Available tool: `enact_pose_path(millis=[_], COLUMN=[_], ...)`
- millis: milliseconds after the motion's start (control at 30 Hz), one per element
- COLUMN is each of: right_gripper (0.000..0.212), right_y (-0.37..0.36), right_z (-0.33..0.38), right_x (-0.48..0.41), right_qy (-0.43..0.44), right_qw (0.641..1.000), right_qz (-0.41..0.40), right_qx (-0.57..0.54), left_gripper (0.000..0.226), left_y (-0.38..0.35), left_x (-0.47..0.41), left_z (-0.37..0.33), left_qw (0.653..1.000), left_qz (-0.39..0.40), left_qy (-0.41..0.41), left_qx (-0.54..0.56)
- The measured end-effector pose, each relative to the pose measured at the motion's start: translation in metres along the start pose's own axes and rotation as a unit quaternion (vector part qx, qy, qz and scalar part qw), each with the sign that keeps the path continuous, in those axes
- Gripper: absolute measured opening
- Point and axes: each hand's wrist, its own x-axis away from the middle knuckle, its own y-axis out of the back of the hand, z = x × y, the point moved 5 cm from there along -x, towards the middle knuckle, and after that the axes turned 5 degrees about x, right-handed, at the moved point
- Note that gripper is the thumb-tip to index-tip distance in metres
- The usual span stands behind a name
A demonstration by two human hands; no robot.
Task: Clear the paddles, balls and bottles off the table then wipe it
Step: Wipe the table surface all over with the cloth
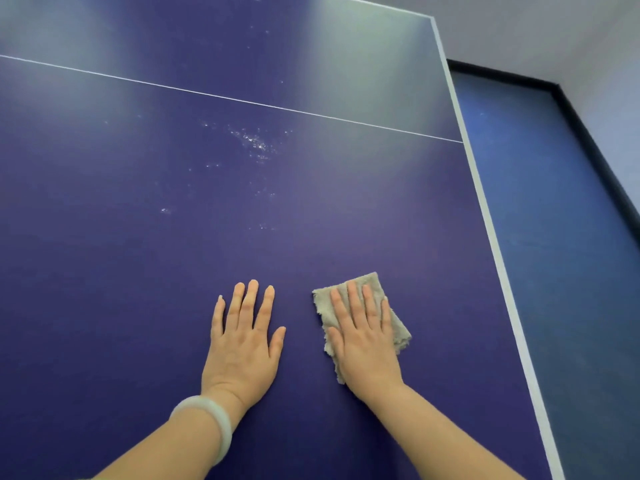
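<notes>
Blue table point(138, 271) shows no paddles, balls or bottles, so clearing looks done; the right hand point(363, 341) presses the cloth point(400, 329) with straight fingers, the left hand point(242, 341) rests flat and empty beside it, and pale specks point(252, 140) ahead seem unwiped.

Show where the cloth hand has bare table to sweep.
Ahead, bare table runs to the white line, only specks on it. Also free: left of the left hand, and between cloth and side edge. Tightest: between left and right hand.
</notes>
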Motion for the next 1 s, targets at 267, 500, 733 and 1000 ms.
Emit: enact_pose_path(millis=[267, 500, 733, 1000], right_gripper=[0.059, 0.064, 0.059, 0.067], right_y=[-0.016, 0.004, 0.001, 0.001], right_z=[-0.144, -0.001, -0.019, -0.021], right_x=[0.038, 0.015, -0.056, -0.065], right_qy=[-0.273, -0.161, -0.074, -0.144], right_qw=[0.96, 0.987, 0.997, 0.989], right_qz=[0.057, 0.016, 0.032, 0.041], right_qx=[-0.017, -0.021, 0.015, 0.008], left_gripper=[0.066, 0.065, 0.063, 0.058], left_y=[-0.005, -0.005, -0.005, 0.014], left_x=[-0.001, 0.001, 0.001, -0.007], left_z=[0.002, 0.003, 0.003, 0.01], left_qw=[1.0, 0.999, 0.999, 0.995], left_qz=[0.0, -0.011, -0.002, -0.021], left_qy=[-0.011, -0.016, -0.015, -0.039], left_qx=[0.012, 0.028, 0.05, 0.085])
